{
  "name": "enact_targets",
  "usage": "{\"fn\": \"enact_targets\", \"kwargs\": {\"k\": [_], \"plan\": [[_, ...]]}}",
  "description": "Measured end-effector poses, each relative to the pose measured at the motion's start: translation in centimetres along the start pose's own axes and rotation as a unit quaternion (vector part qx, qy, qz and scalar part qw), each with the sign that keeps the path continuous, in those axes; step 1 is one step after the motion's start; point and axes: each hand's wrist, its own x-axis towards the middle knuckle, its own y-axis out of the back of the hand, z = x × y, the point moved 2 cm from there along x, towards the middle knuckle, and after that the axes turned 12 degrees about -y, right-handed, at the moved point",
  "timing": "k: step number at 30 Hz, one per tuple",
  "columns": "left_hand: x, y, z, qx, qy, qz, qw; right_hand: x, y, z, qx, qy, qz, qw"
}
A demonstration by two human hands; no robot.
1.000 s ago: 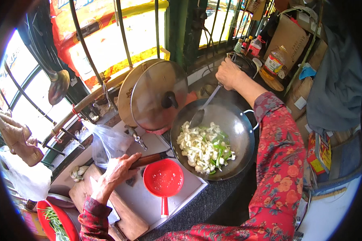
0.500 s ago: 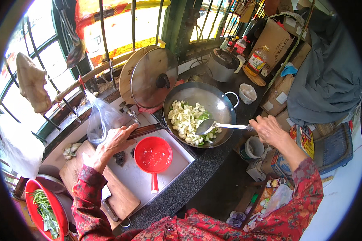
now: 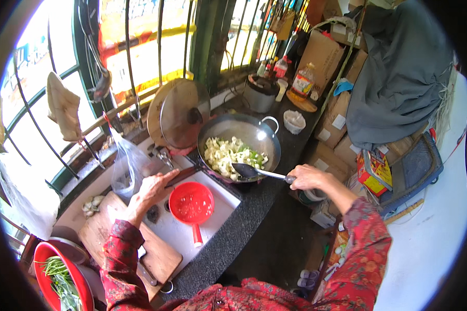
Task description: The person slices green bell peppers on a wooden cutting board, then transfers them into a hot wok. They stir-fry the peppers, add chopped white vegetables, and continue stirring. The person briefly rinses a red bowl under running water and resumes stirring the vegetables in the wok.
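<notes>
The dark speckled counter (image 3: pixel 228 249) curved in front of the person, with the white sink (image 3: pixel 220 199) let into it, seen from where I stood in the room. Beyond the sink's far right corner sat the wok (image 3: pixel 262 133), its mouth open upward; its long axis ran obliquely, the wooden handle (image 3: pixel 186 174) pointing back to the person's left and the pale loop handle (image 3: pixel 270 121) pointing away to the right. Just behind the wok, a glass lid (image 3: pixel 179 122) stood on edge, leaning, its dark knob turned toward the wok. At the near left, a cutting board (image 3: pixel 163 254) lay obliquely, a knife (image 3: pixel 148 274) beside its near edge. Over the sink was a red dipper (image 3: pixel 205 194), bowl upward, its short handle directed toward the person. Pale chopped pieces mixed with green ones (image 3: pixel 223 155) occupied the left and near part of the wok. The spatula (image 3: pixel 264 173) lay nearly crosswise to the person, its blade pointing left among the food, its shaft crossing the near right rim and dipping slightly rightward. The right hand (image 3: pixel 307 177) was closed around the shaft's end. The left hand (image 3: pixel 149 193) lay at the wooden handle, one finger extended along it; whether the others wrapped underneath, I could not tell.
</notes>
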Motion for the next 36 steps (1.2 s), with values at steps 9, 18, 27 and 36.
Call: {"fn": "enact_targets", "kwargs": {"k": [9, 18, 27, 36], "plan": [[-0.1, 0.1, 2.0, -0.027, 0.016, -0.029, 0.999, -0.7, -0.7, -1.2, 0.040, -0.027, 0.171, 0.984], [-0.3, -0.6, 4.4, -0.074, 0.011, -0.024, 0.997, 2.9, -4.2, -4.2, 0.106, 0.034, 0.092, 0.989], [-1.3, -2.0, 5.6, -0.072, 0.036, 0.004, 0.997, 1.0, -1.1, -3.0, 0.134, 0.036, 0.149, 0.979], [-1.3, -3.4, 6.1, -0.058, 0.052, 0.004, 0.997, -0.4, 3.5, -3.3, 0.387, 0.009, -0.102, 0.916]]}}
